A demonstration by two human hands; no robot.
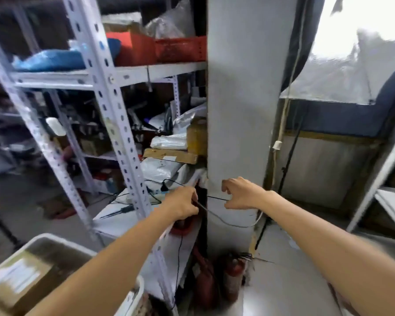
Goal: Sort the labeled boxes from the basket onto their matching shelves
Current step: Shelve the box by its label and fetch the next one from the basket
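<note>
Two hands before the pillar (237, 110): left hand (181, 205) clenches a thin cable (226, 222), right hand (242, 193) half-curled (its grip unclear)

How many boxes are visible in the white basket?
1. A brown labeled box lies in the basket at lower left; the left forearm covers part of it, so others may be hidden.

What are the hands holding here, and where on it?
Left hand grips a thin cable along its length; right hand seems to pinch a black strand of it, though blur obscures this.
</note>
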